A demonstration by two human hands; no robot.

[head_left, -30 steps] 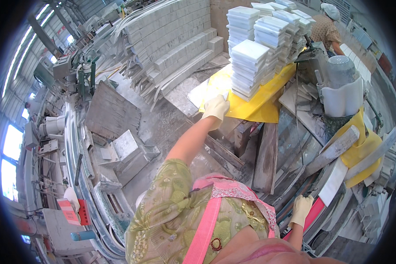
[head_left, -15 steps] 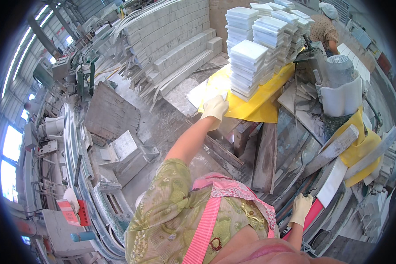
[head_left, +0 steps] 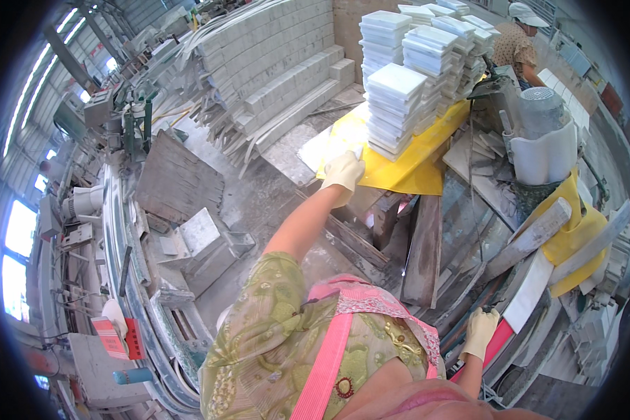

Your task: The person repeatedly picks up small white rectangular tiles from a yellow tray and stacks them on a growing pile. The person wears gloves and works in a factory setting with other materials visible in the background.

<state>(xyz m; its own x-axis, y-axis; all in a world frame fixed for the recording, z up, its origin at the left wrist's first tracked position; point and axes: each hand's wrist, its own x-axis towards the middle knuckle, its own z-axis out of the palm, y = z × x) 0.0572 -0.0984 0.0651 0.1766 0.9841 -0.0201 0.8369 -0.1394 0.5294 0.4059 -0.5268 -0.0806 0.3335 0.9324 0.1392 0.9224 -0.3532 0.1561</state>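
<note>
My left hand [head_left: 344,172], in a cream glove, reaches forward to the near edge of a yellow sheet [head_left: 413,178]. Its fingers are bent closed; a small whitish bit shows at their tips, too washed out by glare to name. Just beyond it rises a stack of white stone tiles [head_left: 396,87]. Low on the right, my right hand [head_left: 480,330], gloved alike, is closed near a small dark part of the machine. What it grips is hidden. A long white stone strip [head_left: 528,292] and a red strip [head_left: 497,348] lie right beside that hand.
Rows of pale stone blocks [head_left: 280,63] stand at the back. A brown board [head_left: 177,175] leans at left by a curved metal rail [head_left: 113,259]. A motor [head_left: 541,112] with a white cover stands at right. Another person [head_left: 516,45] is at the far right.
Both my hands stay practically where they were. The other person at the back has lifted and turned their head to the right.
</note>
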